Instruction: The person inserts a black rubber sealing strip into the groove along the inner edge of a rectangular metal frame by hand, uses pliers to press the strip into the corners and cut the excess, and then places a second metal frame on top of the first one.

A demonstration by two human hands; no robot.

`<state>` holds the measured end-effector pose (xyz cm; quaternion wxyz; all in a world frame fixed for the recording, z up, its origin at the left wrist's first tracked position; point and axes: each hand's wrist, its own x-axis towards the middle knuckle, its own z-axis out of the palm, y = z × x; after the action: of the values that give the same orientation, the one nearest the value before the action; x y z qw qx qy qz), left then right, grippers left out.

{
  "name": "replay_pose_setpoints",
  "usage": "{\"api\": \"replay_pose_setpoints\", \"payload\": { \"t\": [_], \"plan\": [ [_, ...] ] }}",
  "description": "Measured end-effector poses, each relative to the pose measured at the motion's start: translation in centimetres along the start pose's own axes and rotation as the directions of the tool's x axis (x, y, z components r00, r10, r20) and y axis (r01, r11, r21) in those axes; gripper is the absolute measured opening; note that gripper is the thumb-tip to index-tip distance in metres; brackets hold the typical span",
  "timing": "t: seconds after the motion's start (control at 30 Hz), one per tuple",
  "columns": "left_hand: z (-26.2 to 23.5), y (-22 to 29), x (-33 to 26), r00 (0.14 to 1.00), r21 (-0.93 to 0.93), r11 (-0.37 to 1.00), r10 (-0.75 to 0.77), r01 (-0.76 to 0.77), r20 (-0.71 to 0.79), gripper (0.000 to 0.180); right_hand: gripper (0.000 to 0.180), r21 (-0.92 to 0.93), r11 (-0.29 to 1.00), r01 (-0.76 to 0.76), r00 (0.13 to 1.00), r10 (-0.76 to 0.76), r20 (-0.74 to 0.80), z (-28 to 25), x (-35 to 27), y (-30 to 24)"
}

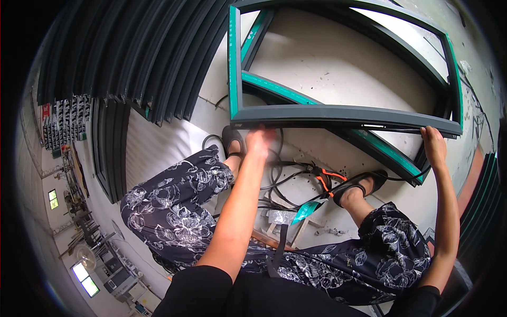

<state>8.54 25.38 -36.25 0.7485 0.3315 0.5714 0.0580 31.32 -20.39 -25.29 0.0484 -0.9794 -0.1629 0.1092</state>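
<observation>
Two rectangular frames are present: a grey upper frame (338,112), and a lower frame (380,150) set crosswise beneath it above the pale floor (322,63). Green film (234,63) covers the outer sides of the upper frame, presumably to protect the finish. The right hand (434,146) is at the near rail by its right corner, fingers bent, apparently steadying that end; whether it grips the rail, the black cord (289,163) or both, I cannot tell. The left hand (261,140) is just below the same rail, toward its left end; blur prevents any finding on its grasp. Cord lies in loose loops between the feet, probably to keep slack within reach. Orange-handled pliers (322,184) lie among these loops, likewise accessible. Dark ribbed profiles (132,58) are racked side by side at left, seemingly for orderly storage.
</observation>
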Motion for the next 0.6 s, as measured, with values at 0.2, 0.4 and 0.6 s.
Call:
{"api": "replay_pose_setpoints", "payload": {
  "t": [0.2,0.4,0.6],
  "plan": [
    [-0.2,-1.4,-0.3,0.981,-0.191,0.977,-0.065,0.1,0.183,0.019,0.029,-0.001,1.0,0.011,1.0,-0.011,-0.017,0.3,-0.5,0.0],
    [2.0,-2.0,-0.3,0.999,-0.151,0.987,-0.052,0.052,0.006,0.023,0.028,0.047,0.999,0.0,1.0,0.0,-0.002,0.7,-1.3,0.7],
    [3.4,-2.9,-1.5,0.989,-0.156,0.985,-0.044,0.066,0.14,0.025,0.028,0.111,0.994,0.003,1.0,-0.005,0.018,0.5,-1.3,0.3]
  ]
}}
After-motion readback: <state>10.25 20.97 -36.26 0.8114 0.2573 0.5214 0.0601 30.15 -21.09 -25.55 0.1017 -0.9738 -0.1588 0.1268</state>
